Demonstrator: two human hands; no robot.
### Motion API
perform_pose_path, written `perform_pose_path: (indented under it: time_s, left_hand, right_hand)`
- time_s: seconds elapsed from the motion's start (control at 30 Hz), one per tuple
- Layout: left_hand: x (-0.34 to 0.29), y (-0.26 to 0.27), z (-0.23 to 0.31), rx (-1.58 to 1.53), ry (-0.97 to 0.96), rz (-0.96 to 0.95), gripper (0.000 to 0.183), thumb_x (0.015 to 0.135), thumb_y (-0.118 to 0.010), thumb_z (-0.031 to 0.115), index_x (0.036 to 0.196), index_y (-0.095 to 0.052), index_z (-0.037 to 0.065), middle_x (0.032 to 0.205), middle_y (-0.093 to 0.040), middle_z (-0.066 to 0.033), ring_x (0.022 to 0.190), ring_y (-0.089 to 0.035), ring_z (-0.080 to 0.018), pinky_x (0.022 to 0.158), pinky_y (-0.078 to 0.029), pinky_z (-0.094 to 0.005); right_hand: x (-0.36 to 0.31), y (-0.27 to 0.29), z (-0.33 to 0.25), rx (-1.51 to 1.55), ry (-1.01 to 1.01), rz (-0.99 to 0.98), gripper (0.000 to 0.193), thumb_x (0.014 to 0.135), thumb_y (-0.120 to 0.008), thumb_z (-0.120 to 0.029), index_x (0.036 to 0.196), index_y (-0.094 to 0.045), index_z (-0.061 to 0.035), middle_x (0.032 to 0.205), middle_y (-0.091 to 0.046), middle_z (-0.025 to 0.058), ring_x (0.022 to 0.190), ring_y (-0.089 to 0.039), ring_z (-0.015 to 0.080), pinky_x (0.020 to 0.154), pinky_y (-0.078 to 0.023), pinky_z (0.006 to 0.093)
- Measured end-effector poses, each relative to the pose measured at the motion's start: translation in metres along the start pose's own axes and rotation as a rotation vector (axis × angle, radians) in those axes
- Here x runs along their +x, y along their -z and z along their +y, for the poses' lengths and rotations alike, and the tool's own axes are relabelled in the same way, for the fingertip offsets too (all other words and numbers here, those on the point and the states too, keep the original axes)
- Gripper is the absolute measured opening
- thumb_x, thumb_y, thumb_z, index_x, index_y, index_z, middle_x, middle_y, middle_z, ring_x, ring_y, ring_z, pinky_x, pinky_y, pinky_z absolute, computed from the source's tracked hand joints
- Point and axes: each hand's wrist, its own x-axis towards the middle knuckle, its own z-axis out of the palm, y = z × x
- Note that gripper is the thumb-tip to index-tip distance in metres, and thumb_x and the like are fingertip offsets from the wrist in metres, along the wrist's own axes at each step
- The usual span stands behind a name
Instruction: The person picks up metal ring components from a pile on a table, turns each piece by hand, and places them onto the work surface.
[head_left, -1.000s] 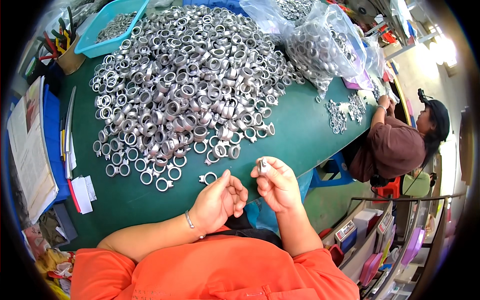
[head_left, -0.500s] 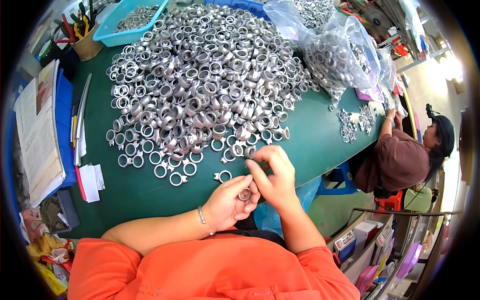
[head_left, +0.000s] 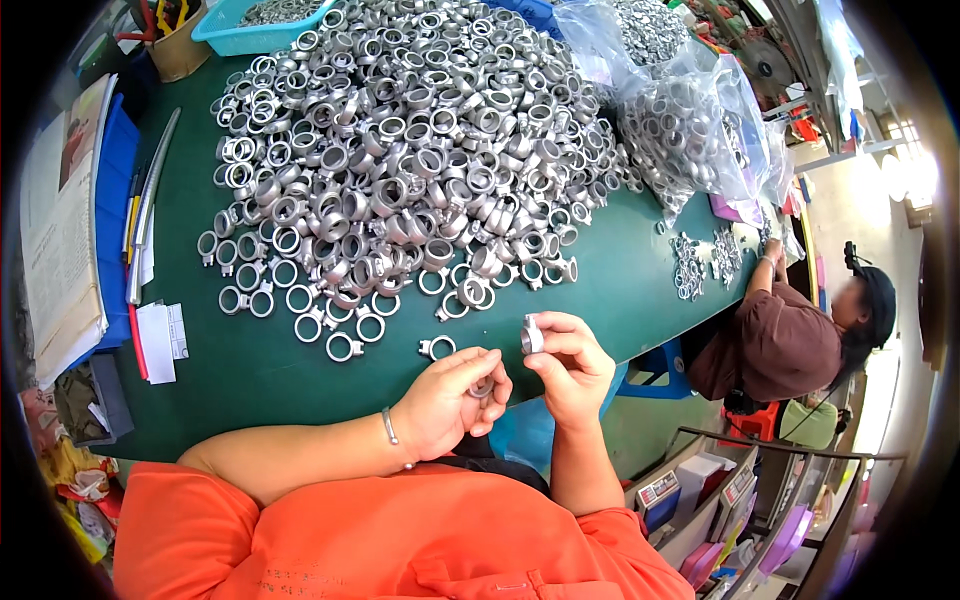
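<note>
My right hand (head_left: 576, 372) pinches a grey metal ring with a small lug (head_left: 531, 336) between thumb and fingertips, raised above the green tabletop. My left hand (head_left: 440, 405) is beside it, its fingers curled round another grey metal ring (head_left: 482, 386), partly hidden in the palm. Just beyond the left fingers a single loose ring (head_left: 437, 347) lies on the table. Farther away rises a large heap of similar rings (head_left: 400, 170), with several stragglers along its near edge.
A turquoise basket (head_left: 245, 38) of small metal parts and a clear plastic bag (head_left: 690, 120) of rings flank the heap. Papers (head_left: 62, 220) and a blue tray (head_left: 118, 220) stand at left. A co-worker in brown (head_left: 775, 345) sits at right by small piles of rings (head_left: 688, 265).
My right hand has moved away from the heap's near edge, slightly right and toward me, with a ring now clearly in its fingertips. My left hand still holds its ring.
</note>
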Motion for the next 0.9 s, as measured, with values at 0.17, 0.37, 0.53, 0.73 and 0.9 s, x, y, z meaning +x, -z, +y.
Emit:
perform_pose_path:
  time_s: [0.17, 0.37, 0.53, 0.73, 0.9]
  left_hand:
    - [0.001, -0.001, -0.001, 0.006, 0.003, 0.014, 0.022, 0.092, -0.039, 0.026, 0.083, -0.046, 0.007, 0.075, -0.051, -0.0068, 0.058, -0.046, -0.0138, 0.047, -0.035, -0.0248]
    - [0.001, -0.003, -0.001, 0.019, 0.012, 0.042, 0.022, 0.092, -0.040, 0.026, 0.083, -0.046, 0.007, 0.074, -0.051, -0.0073, 0.057, -0.046, -0.0138, 0.047, -0.035, -0.0252]
    - [0.001, -0.002, -0.001, 0.013, 0.006, 0.059, 0.023, 0.092, -0.039, 0.026, 0.082, -0.047, 0.007, 0.073, -0.051, -0.0076, 0.057, -0.046, -0.0139, 0.047, -0.034, -0.0249]
    - [0.001, -0.003, -0.001, 0.013, 0.012, 0.049, 0.023, 0.092, -0.039, 0.026, 0.082, -0.047, 0.006, 0.073, -0.051, -0.0078, 0.057, -0.046, -0.0143, 0.046, -0.034, -0.0250]
    - [0.001, -0.001, -0.003, 0.020, 0.000, 0.041, 0.025, 0.092, -0.038, 0.027, 0.083, -0.047, 0.006, 0.073, -0.051, -0.0074, 0.057, -0.047, -0.0147, 0.046, -0.035, -0.0252]
  right_hand:
    - [0.000, -0.004, -0.008, 0.245, -0.176, 0.123, 0.013, 0.077, -0.058, 0.005, 0.090, -0.057, 0.0051, 0.091, -0.060, 0.0179, 0.073, -0.060, 0.0166, 0.062, -0.049, 0.0240]
    - [-0.001, 0.000, -0.004, 0.588, -0.625, 0.157, 0.018, 0.084, -0.045, -0.003, 0.096, -0.054, 0.0057, 0.073, -0.061, 0.0161, 0.047, -0.052, 0.0140, 0.040, -0.042, 0.0223]
    - [-0.002, 0.000, -0.005, 0.666, -0.623, 0.132, 0.017, 0.083, -0.044, -0.002, 0.093, -0.056, 0.0051, 0.070, -0.060, 0.0145, 0.044, -0.048, 0.0122, 0.038, -0.038, 0.0210]
    - [-0.006, -0.005, -0.011, 0.389, -0.486, 0.149, 0.015, 0.085, -0.045, -0.002, 0.095, -0.056, 0.0045, 0.072, -0.061, 0.0128, 0.047, -0.048, 0.0072, 0.041, -0.038, 0.0179]
    - [-0.008, -0.007, -0.015, 0.367, -0.381, 0.130, 0.017, 0.085, -0.043, 0.004, 0.098, -0.054, 0.0052, 0.080, -0.062, 0.0134, 0.050, -0.050, 0.0069, 0.044, -0.039, 0.0178]
